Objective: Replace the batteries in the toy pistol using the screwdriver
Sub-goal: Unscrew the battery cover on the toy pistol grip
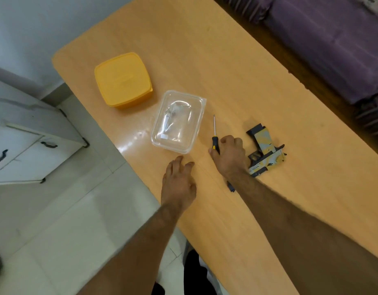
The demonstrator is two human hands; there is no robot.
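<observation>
Right hand (pixel 229 155): its fingers are curled down over the handle of the screwdriver (pixel 214 137), thumb on the near side. It looks like a grasp just closing on the tool, which lies low on the table (pixel 237 60); whether it is lifted yet I cannot tell.

Screwdriver axis: the shaft runs straight away from the grip, tip pointing to the far side of the table, the black and yellow handle at the fingers.

Pistol (pixel 265 150): lies flat on the table just to the outer side of the right hand, close by the knuckles and wrist, apart from the screwdriver. Its grip end reaches away from the person and its barrel lies along the near side, partly hidden by the wrist.

Left hand (pixel 178 184): flat on the table, fingers straight and relaxed, holding nothing. It sits on the inner side of the right hand, near the corner of the clear tub (pixel 179 122).

Nearer hand: the right is much the closer to the pistol; the left would have to cross over to steady it.

Next move, as I judge it: the tool must be swung round toward the pistol, since its tip now points past it, not at it.

Battery cover: too small to make out where the screw sits.

Yellow box (pixel 123 79): lidded, beyond the tub, well away from both hands.
</observation>
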